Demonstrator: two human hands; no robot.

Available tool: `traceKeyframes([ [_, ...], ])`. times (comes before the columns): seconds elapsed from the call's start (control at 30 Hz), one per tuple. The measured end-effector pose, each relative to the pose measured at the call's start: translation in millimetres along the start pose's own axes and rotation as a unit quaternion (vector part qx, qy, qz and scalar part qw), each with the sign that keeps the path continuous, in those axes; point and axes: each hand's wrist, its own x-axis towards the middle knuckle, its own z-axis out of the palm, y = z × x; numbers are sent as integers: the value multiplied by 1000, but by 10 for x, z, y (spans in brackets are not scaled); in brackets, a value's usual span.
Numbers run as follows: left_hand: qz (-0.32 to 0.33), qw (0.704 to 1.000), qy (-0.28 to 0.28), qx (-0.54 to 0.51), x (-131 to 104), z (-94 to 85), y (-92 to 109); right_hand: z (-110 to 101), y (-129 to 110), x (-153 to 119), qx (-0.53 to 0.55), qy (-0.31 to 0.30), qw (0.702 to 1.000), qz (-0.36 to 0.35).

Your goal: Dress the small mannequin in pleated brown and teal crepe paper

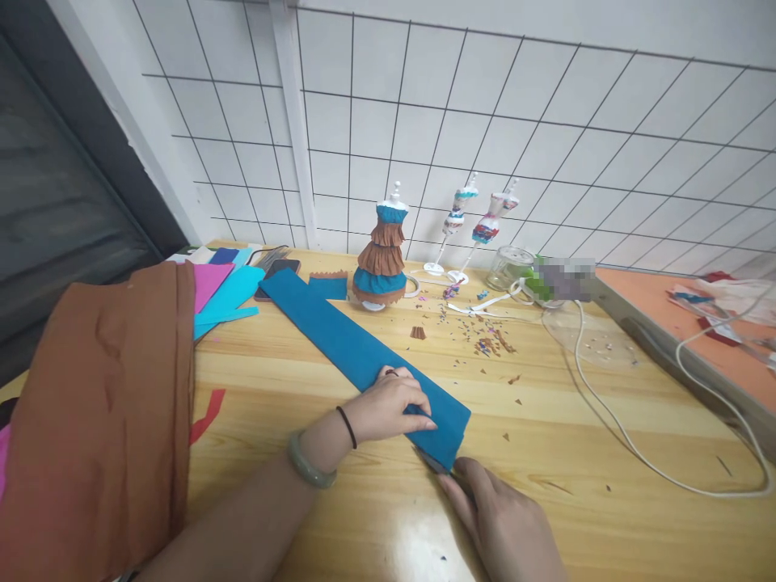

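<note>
A long folded strip of blue fabric (pixel 339 335) lies diagonally across the wooden table. My left hand (pixel 397 404) rests on the strip near its lower right end, fingers curled and pressing it down. At that end my right hand (pixel 500 513) is closed around dark scissors (pixel 433 461), whose blades lie at the strip's lower edge; their handles are mostly hidden by my fingers. Behind the strip stands a small dress form (pixel 384 259) in tiered brown and blue ruffles. A blue piece with brown zigzag trim (pixel 328 287) lies beside it.
Brown fabric (pixel 115 388) is heaped at the left, by pink and turquoise pieces (pixel 234 295) and a phone (pixel 280 271). Two small dress forms (pixel 488 226), a jar (pixel 510 267) and fabric scraps (pixel 491 343) are at the back. A white cable (pixel 612 420) loops at the right.
</note>
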Motion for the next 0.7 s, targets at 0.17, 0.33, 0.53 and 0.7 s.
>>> traceKeyframes([
  [0.17, 1, 1000, 2, -1, 1, 3, 0, -14, 15, -29, 0, -9, 1000, -2],
  [0.33, 6, 1000, 3, 0, 4, 13, -10, 12, -1, -13, 1, -8, 1000, 7],
  [0.53, 5, 1000, 3, 1, 2, -3, 3, 73, -29, 29, 9, -12, 1000, 11],
  [0.7, 2, 1000, 3, 0, 0, -8, 14, 57, -27, 48, -8, 7, 1000, 2],
])
